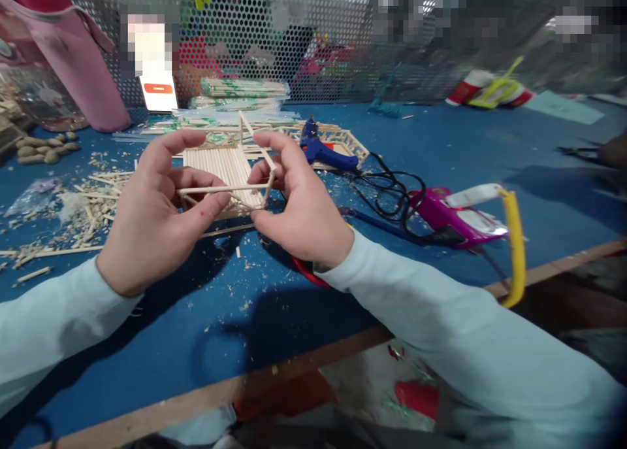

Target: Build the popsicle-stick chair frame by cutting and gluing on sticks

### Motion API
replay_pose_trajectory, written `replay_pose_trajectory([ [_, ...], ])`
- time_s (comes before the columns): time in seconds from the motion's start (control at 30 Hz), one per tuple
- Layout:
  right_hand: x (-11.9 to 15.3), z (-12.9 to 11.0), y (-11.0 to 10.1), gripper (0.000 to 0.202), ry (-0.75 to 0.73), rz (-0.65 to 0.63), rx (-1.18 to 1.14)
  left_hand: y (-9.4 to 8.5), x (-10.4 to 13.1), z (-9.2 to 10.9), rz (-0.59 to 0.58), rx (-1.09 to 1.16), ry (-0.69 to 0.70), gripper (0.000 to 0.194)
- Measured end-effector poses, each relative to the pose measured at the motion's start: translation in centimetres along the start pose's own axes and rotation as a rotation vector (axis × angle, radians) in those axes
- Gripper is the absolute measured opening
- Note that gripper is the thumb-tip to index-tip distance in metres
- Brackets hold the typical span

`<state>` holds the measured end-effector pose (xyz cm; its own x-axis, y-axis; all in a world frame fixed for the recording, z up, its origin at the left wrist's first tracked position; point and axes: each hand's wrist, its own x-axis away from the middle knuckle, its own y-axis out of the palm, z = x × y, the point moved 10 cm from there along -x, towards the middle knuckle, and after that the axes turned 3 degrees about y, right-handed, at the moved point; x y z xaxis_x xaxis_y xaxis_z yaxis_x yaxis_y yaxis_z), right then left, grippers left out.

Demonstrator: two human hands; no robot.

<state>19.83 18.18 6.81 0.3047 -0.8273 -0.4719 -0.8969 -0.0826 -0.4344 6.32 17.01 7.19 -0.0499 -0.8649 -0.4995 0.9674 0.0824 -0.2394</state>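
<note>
— Grip?
— Your left hand, right hand: both closed on the stick model, over the worktop.
— Around the model?
— Glue gun, tangled cable right; scraps left; bagged sticks behind.

Between our left hand and right hand, we hold a pale stick model over the counter: a close-set slatted panel, raised rails along its near and right sides.
</note>
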Motion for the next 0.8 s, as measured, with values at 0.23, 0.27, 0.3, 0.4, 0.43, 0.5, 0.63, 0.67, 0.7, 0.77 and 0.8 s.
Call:
replay_pose_trajectory([
  [0.23, 0.3, 1.4, -0.8, 0.040, 0.112, -0.022, 0.030, -0.1, 0.2, -0.4, -0.008, -0.038, -0.058, 0.052],
  [0.27, 0.3, 1.5, -0.5, 0.032, 0.122, -0.065, 0.027, -0.1, 0.2, -0.5, -0.009, -0.040, -0.071, 0.051],
  [0.3, 0.2, 1.5, -0.3, 0.025, 0.115, -0.097, 0.044, -0.1, 0.2, -0.5, -0.010, -0.037, -0.080, 0.051],
  [0.4, -0.1, 0.7, -0.2, 0.016, 0.019, -0.137, 0.168, -0.3, 0.1, -0.5, 0.003, -0.028, -0.077, 0.053],
  [0.43, -0.3, 0.5, -0.1, 0.015, -0.011, -0.152, 0.198, -0.4, 0.1, -0.5, 0.008, -0.028, -0.075, 0.054],
  [0.5, -0.5, 0.4, 0.0, 0.013, -0.052, -0.180, 0.205, -0.4, 0.0, -0.5, 0.014, -0.027, -0.080, 0.053],
  [0.63, -0.9, 1.3, -0.4, 0.010, -0.037, -0.242, 0.086, -0.2, 0.1, -0.6, 0.018, -0.032, -0.110, 0.054],
  [0.67, -0.9, 1.7, -0.5, 0.014, -0.009, -0.291, 0.034, -0.1, 0.1, -0.6, 0.019, -0.038, -0.118, 0.054],
  [0.7, -1.0, 2.0, -0.7, 0.022, 0.029, -0.341, -0.023, 0.0, 0.1, -0.7, 0.018, -0.046, -0.127, 0.054],
  [0.77, -1.7, 2.6, -2.0, 0.029, 0.111, -0.373, -0.123, 0.2, 0.1, -0.9, 0.008, -0.060, -0.144, 0.055],
  [0.8, -2.3, 2.7, -3.1, 0.023, 0.145, -0.330, -0.149, 0.4, 0.1, -1.0, 0.001, -0.061, -0.153, 0.055],
])
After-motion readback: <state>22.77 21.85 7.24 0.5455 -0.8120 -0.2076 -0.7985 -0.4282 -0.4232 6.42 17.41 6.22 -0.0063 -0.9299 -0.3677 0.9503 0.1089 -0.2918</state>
